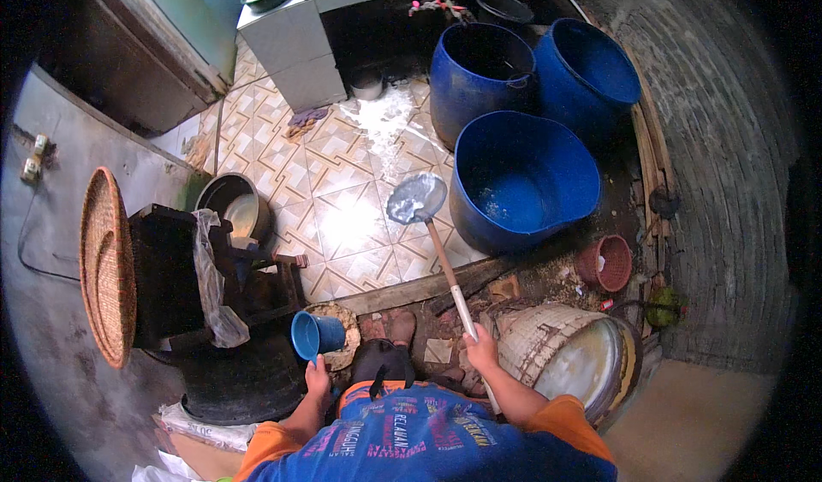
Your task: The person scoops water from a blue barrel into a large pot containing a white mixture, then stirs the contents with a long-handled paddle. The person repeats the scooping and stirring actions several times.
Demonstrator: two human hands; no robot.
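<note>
My right hand (480, 347) is closed around the pale lower part of a long-handled skimmer (417, 198). Its round head, smeared with white stuff, is over the tiled floor beside an open blue plastic barrel (526, 174). My left hand (317, 376) grips the handle of a blue plastic dipper (318, 335), whose mouth faces left. Under and beside the dipper lies a round container (350, 347) with beige, crumbly contents. To the right of my right hand is a large round vessel (565, 360) with a whitish surface, partly hidden at its near side.
Two more blue barrels (481, 84) (587, 64) stand farther back. White liquid (385, 125) is spilled on the tiles near a small pot (367, 85). A metal basin (234, 206), woven tray (106, 267) and black stand are left; a red basket (605, 264) is right. A raised edge (411, 291) borders the tiles.
</note>
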